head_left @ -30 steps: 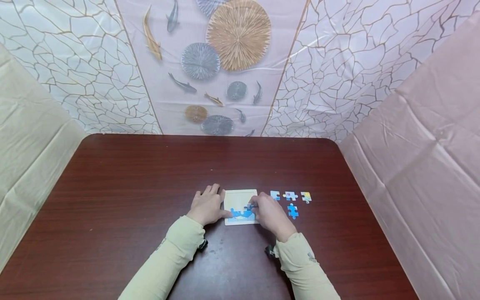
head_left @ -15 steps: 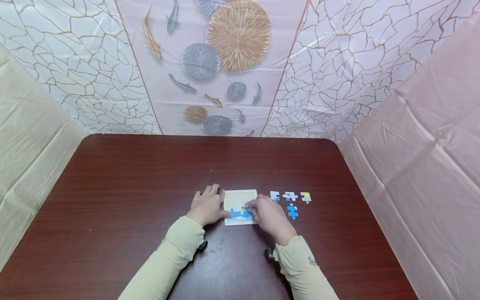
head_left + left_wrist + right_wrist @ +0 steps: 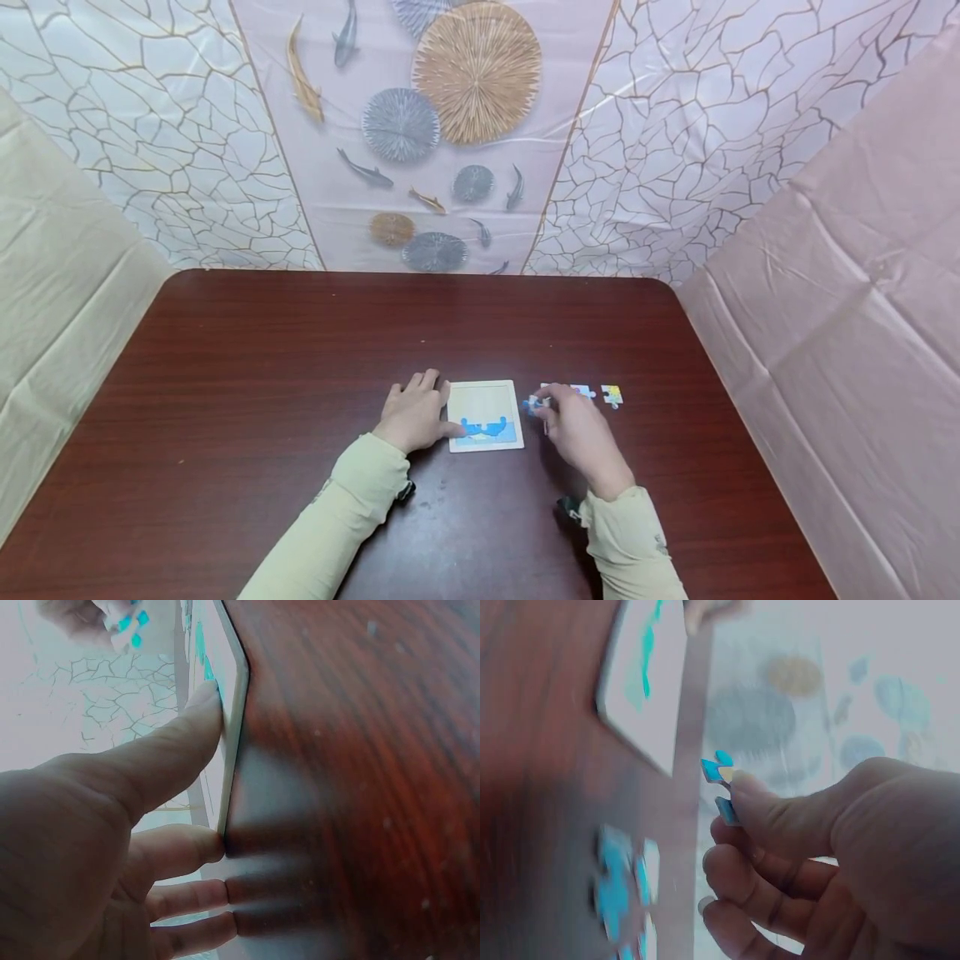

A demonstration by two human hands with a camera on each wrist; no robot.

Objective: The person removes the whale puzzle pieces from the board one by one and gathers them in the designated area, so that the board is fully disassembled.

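A square puzzle tray with a pale wooden border lies on the table, blue and light-blue pieces along its near side. My left hand rests at the tray's left edge. Its thumb lies on top of the border, while the other fingers, nearly straight, touch the edge and the table. Right of the tray, my right hand holds a blue-and-white puzzle piece in the air. Thumb and index finger pinch it; the remaining fingers are curled below.
A puzzle piece with yellow lies at the right, beside a white piece partly behind my right hand. A blue loose piece shows in the right wrist view. Patterned cloth hangs behind the brown table.
My right hand has moved right, off the tray, with a pinched piece. It now covers some of the loose pieces. My left hand has stayed at the tray's left edge.
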